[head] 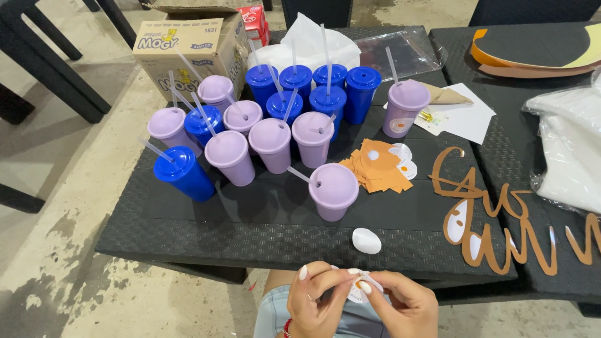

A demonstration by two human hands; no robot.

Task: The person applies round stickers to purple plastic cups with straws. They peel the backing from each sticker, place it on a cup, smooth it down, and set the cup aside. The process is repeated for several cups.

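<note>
A small round sticker, white with an orange patch, sits pinched between both hands low in the view, just in front of the near edge of the black woven table. The left hand clamps one side between thumb and fingertips, and the right hand closes its thumb and forefinger on the other edge, as if to pick at it; whether a backing layer is coming away is hard to tell, since the fingers cover most of it. Holding it close to the body seems to give the fingers fine control.

Just beyond the hands, a white oval piece lies on the table near its edge. Past that stands a lone lilac lidded cup with a clear straw, set apart from the main cluster of lilac and blue cups, which stand closely packed further back. To its right lies a loose pile of orange paper cutouts with a few white-and-orange rounds on top, within easy reach. Further right, brown cut-out lettering lies flat. A cardboard box stands behind the cups.
</note>
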